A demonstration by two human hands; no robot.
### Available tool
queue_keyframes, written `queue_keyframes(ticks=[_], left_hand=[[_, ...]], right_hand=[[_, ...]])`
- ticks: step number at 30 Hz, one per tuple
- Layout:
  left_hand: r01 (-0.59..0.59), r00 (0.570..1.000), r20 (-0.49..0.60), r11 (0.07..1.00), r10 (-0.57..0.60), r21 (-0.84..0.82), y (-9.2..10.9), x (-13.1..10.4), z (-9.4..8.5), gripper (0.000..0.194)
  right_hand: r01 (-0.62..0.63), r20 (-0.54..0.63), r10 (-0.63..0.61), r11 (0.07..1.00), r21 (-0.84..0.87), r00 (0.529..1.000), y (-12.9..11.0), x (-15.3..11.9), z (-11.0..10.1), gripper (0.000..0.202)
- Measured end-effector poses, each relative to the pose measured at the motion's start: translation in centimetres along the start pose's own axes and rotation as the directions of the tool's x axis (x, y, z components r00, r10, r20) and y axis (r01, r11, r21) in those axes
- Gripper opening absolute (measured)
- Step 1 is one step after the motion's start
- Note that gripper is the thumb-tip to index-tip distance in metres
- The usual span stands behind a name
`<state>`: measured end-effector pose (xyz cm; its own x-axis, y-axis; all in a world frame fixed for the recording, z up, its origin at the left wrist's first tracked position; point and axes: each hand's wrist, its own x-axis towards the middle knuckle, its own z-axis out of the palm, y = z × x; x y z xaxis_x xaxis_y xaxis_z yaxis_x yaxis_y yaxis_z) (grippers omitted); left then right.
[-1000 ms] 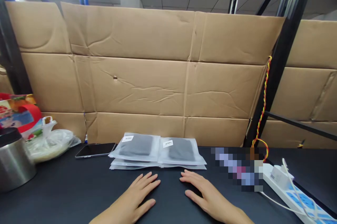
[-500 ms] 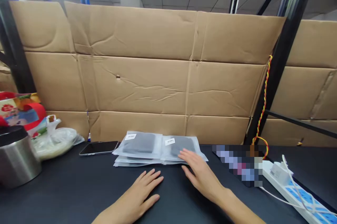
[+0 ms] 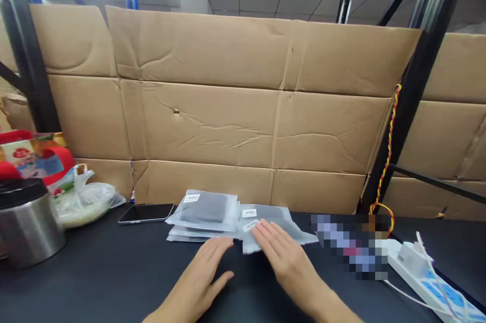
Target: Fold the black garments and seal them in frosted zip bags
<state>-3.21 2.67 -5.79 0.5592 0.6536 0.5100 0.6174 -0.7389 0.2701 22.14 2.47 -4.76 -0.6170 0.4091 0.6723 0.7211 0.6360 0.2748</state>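
Note:
Two stacks of frosted plastic bags with dark flat contents and white barcode labels lie side by side on the table. My right hand (image 3: 286,259) rests its outstretched fingers on the top bag (image 3: 261,243) of the right stack, partly covering its label. That bag sits askew, over another labelled bag (image 3: 271,211). Just in front of the left stack (image 3: 207,209) is my left hand (image 3: 203,272), fingers extended and thumb apart, holding nothing. Whether its fingertips touch the lowest bags I cannot tell.
A phone (image 3: 146,213) lies left of the bags. Farther left are a steel cup (image 3: 32,232), a tied plastic bag (image 3: 89,201) and a colourful bag (image 3: 26,156). At right are a power strip (image 3: 436,287) and a blurred-out item (image 3: 347,247). Cardboard (image 3: 205,125) stands behind.
The top bag of the right stack has slid toward me and turned under my right hand, uncovering another label. My left hand has moved forward, nearer the left stack. The view has shifted slightly.

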Motion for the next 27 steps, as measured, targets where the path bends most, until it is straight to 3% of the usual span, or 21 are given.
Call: queue_keyframes(ticks=[2, 5, 12, 16, 21, 27], left_hand=[[-0.111, 0.994, -0.022, 0.994, 0.111, 0.001, 1.2, 0.2, -0.3, 0.047], [-0.261, 0.964, 0.037, 0.964, 0.263, -0.045, 2.7, 0.3, -0.8, 0.034], [-0.338, 0.941, -0.047, 0.937, 0.336, -0.085, 3.3, 0.1, -0.3, 0.017], [-0.392, 0.919, -0.054, 0.92, 0.391, -0.011, 3.3, 0.2, 0.4, 0.02], [-0.401, 0.911, -0.067, 0.913, 0.406, 0.076, 3.3, 0.4, -0.4, 0.02], [-0.388, 0.915, -0.051, 0.909, 0.399, 0.15, 2.6, -2.0, -3.5, 0.021]], right_hand=[[0.086, -0.086, -0.091, 0.994, -0.06, 0.992, -1.9, -0.6, -1.3, 0.049], [0.139, -0.152, -0.142, 0.99, -0.029, 0.978, -3.9, -1.0, -2.1, 0.042], [0.122, -0.296, -0.058, 0.971, 0.204, 0.953, -5.3, 0.2, -1.4, 0.021], [0.134, -0.339, -0.064, 0.973, 0.187, 0.939, -6.0, 0.3, -0.5, 0.019], [0.126, -0.223, -0.129, 0.992, -0.029, 0.966, -5.0, -0.7, -1.0, 0.023], [0.106, -0.189, -0.11, 0.994, -0.029, 0.976, -0.8, -4.2, -3.0, 0.019]])
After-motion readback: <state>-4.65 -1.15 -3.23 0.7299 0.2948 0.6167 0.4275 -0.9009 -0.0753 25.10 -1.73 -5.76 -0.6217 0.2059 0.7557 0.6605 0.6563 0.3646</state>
